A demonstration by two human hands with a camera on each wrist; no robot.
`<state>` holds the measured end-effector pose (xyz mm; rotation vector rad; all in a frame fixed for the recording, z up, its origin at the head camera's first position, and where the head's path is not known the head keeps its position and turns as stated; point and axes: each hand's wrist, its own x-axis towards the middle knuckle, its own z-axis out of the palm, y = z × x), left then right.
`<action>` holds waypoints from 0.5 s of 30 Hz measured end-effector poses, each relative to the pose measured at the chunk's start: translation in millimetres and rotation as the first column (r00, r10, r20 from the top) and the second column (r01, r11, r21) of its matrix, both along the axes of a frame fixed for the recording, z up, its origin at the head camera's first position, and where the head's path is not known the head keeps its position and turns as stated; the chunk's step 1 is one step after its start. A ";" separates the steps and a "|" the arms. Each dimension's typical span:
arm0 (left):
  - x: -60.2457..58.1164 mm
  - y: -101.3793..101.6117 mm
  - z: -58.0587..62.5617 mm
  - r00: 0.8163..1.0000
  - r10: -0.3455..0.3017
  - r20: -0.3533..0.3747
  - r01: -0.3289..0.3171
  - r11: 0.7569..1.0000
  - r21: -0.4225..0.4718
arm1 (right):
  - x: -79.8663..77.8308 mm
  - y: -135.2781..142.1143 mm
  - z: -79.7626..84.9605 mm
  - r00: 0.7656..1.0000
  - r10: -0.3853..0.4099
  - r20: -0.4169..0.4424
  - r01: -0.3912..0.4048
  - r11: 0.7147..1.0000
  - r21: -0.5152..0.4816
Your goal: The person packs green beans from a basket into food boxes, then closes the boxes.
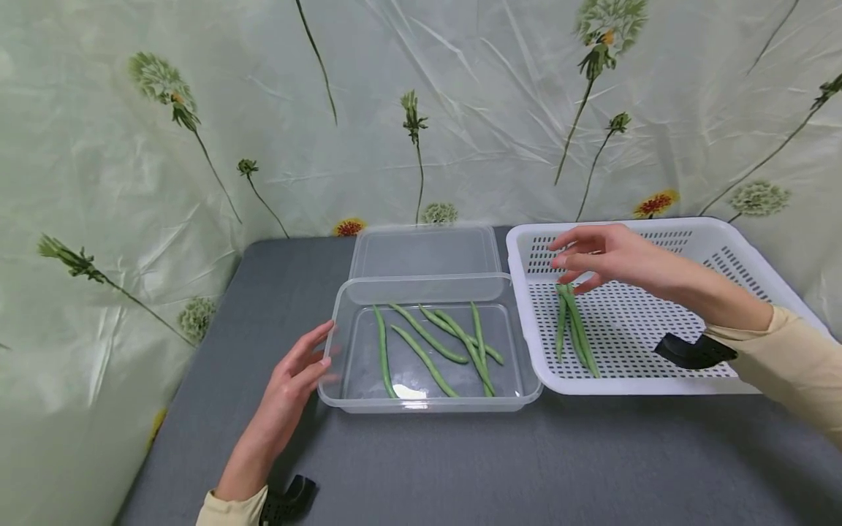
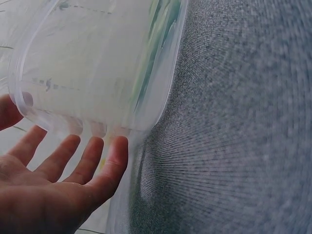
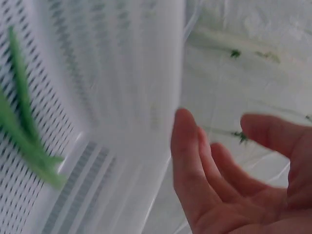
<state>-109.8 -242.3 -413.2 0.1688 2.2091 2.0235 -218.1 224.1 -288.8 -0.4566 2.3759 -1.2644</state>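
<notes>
My left hand (image 1: 289, 391) is at the left end of a clear plastic container (image 1: 430, 404). In the left wrist view, its fingertips (image 2: 118, 146) are spread along the outside wall, with the thumb by the rim. Several green beans (image 1: 424, 361) lie on the container's bottom, some crossing. My right hand (image 1: 608, 256) hovers over the left part of a white perforated basket (image 1: 641, 386), thumb and fingers apart with nothing between them. Beneath it, a few green beans (image 1: 579, 336) lie close together in the basket, their upper ends near the fingers in the head view.
A clear flat lid (image 1: 426, 252) lies behind the container on the grey tabletop (image 1: 460, 467). The basket stands right beside the container's right end. A flower-printed sheet (image 1: 368, 161) hangs behind and to the left.
</notes>
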 end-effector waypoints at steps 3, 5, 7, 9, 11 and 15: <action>-0.4 0.0 1.1 1.000 -0.003 -0.003 0.003 1.000 -0.010 | -7.6 9.7 -5.0 0.999 0.034 0.005 -0.034 0.997 0.064; 0.2 -0.3 1.3 1.000 -0.006 -0.003 0.006 1.000 -0.011 | -12.2 15.2 -9.0 0.998 0.055 0.008 -0.055 0.994 0.095; 0.7 -0.3 1.2 1.000 -0.010 -0.006 0.010 1.000 -0.007 | -16.4 20.5 -14.1 0.997 0.071 0.021 -0.073 0.991 0.109; 1.0 0.1 0.8 1.000 -0.012 -0.008 0.012 1.000 -0.002 | -19.7 25.6 -19.0 0.996 0.077 0.045 -0.082 0.990 0.118; 1.0 0.4 0.3 1.000 -0.013 -0.010 0.013 1.000 0.004 | -22.9 30.0 -23.8 0.994 0.082 0.073 -0.090 0.988 0.125; 0.0 0.6 -1.2 1.000 -0.014 -0.016 0.014 1.000 0.006 | -27.7 37.8 -32.3 0.988 0.084 0.133 -0.100 0.988 0.117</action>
